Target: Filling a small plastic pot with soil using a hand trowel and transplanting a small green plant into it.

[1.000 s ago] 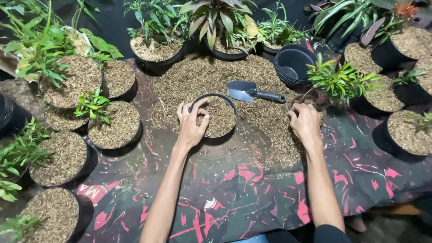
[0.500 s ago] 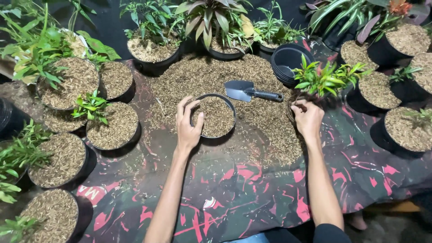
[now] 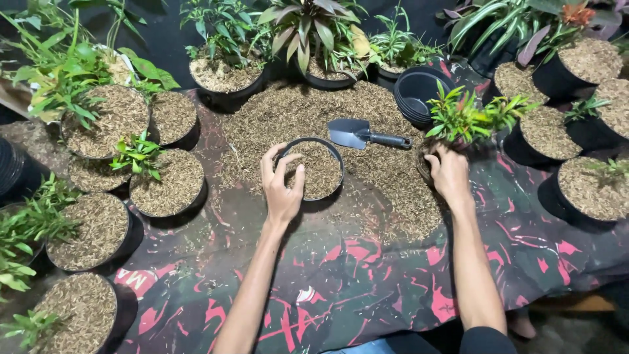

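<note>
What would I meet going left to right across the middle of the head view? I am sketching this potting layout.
Small green plant → left hand → black pot of husk → trowel → right hand → husk-filled pot at the right edge.

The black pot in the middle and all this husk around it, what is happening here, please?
A person is potting plants over a dark printed sheet. The left hand grips the rim of the black pot, which is filled with brown husk and has no plant in it. The right hand holds a small green plant by its base, at the edge of the loose husk pile. A small trowel lies on the pile between the hands. Filled pots, some planted, stand all around.
</note>
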